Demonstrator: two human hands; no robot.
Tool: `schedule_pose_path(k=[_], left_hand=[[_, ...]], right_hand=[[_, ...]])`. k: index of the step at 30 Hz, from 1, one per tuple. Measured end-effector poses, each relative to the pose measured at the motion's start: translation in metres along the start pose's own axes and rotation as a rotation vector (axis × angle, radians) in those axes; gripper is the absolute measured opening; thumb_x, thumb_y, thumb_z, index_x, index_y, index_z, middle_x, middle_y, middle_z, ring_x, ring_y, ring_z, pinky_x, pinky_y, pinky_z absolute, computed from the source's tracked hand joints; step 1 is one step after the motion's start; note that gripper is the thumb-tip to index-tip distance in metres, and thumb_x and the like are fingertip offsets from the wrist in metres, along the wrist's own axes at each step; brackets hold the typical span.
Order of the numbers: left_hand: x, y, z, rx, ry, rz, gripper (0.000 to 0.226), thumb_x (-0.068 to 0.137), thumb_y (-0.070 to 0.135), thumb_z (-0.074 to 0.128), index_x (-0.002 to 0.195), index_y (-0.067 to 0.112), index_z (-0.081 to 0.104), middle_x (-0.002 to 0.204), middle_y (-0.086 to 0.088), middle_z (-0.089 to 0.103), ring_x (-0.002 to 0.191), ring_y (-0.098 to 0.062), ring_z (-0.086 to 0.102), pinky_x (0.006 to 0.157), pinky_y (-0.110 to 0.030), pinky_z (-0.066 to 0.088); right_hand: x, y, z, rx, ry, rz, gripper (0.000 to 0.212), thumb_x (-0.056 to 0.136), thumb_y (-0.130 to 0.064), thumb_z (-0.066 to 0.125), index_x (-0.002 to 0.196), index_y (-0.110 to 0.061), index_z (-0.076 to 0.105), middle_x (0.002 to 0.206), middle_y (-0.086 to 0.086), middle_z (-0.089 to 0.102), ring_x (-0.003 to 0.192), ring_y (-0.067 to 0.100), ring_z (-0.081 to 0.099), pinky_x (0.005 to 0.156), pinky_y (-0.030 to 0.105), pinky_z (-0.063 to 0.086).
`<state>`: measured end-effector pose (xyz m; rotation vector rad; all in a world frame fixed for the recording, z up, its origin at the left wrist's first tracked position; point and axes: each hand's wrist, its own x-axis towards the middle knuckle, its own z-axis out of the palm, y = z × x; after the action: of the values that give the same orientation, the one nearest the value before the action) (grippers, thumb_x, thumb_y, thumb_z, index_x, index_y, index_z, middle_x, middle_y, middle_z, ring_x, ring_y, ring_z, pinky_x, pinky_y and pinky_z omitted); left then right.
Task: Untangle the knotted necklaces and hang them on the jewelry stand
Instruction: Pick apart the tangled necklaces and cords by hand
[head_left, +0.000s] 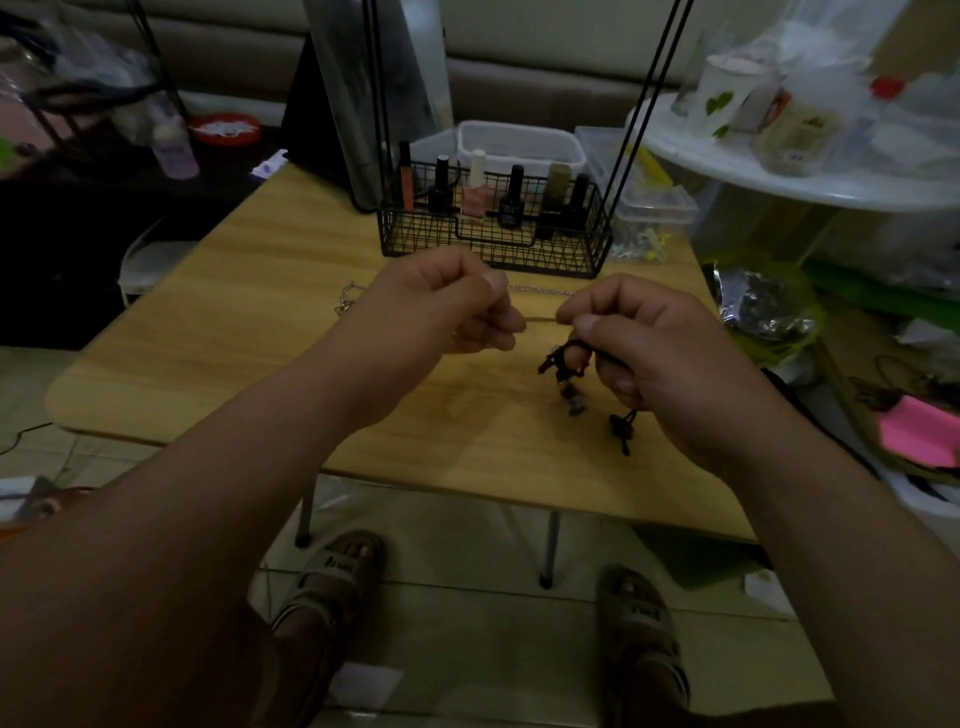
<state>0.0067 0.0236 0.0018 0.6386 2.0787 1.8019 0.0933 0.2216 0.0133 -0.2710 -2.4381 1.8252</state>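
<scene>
2 pinches, my left hand (457, 306) and right hand (639, 343), stretch the knotted black beaded cord necklace (566, 369) above the light wooden table (260, 322); pulling harder could tighten its knot.

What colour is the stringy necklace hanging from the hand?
Black. The cord necklace dangles below the right hand, seen in the head view.

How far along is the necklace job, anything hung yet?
Done: nothing hung that I can see; the black rods over the wire basket show no necklace. In hand: left hand and right hand pinch the black cord necklace, one strand taut between them, the knotted rest dangling. Left: free that knot, then the silver chain lying on the table, then hang both.
</scene>
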Motion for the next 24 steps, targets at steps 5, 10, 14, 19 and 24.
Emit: schedule_pose_path(k=[5,10,14,19,24], left_hand=[[-0.006,-0.006,0.012,0.190,-0.197,0.016,0.025,0.094,0.034,0.073,0.117,0.024,0.067,0.109,0.004,0.073,0.100,-0.012,0.072,0.090,-0.037,0.060],[-0.007,-0.006,0.016,0.248,-0.230,0.034,0.013,0.096,0.024,0.073,0.108,0.020,0.071,0.100,-0.002,0.076,0.096,-0.016,0.072,0.083,-0.032,0.060],[-0.006,-0.004,0.012,0.124,-0.203,0.047,0.007,0.098,0.015,0.068,0.104,0.012,0.065,0.097,-0.003,0.079,0.094,-0.016,0.076,0.081,-0.027,0.060],[-0.004,-0.006,0.012,0.099,-0.161,0.122,0.005,0.101,0.008,0.064,0.103,0.007,0.060,0.092,-0.008,0.079,0.088,-0.020,0.078,0.080,-0.033,0.062],[-0.004,-0.008,0.014,0.146,-0.072,0.194,0.009,0.101,0.012,0.065,0.099,0.004,0.062,0.090,-0.011,0.077,0.084,-0.021,0.076,0.074,-0.032,0.062]], right_hand=[[0.000,0.000,-0.001,0.092,-0.036,-0.037,0.016,0.101,-0.006,0.055,0.105,-0.014,0.069,0.076,0.005,0.067,0.049,0.010,0.035,0.045,0.023,0.025],[0.001,0.001,-0.002,0.128,-0.042,-0.047,0.016,0.100,-0.005,0.055,0.105,-0.013,0.067,0.078,0.008,0.067,0.049,0.010,0.034,0.047,0.026,0.024],[0.000,0.000,-0.005,0.029,0.009,-0.071,0.009,0.099,-0.013,0.061,0.101,-0.014,0.069,0.075,0.002,0.068,0.049,0.005,0.040,0.046,0.018,0.032],[-0.002,0.001,-0.003,-0.122,-0.005,-0.070,0.011,0.098,-0.028,0.066,0.101,-0.018,0.070,0.083,-0.001,0.073,0.052,-0.003,0.053,0.054,0.018,0.039],[-0.003,0.003,0.002,-0.199,-0.040,-0.137,0.011,0.093,-0.029,0.074,0.102,-0.024,0.072,0.090,0.001,0.074,0.079,0.010,0.068,0.068,0.024,0.051]])
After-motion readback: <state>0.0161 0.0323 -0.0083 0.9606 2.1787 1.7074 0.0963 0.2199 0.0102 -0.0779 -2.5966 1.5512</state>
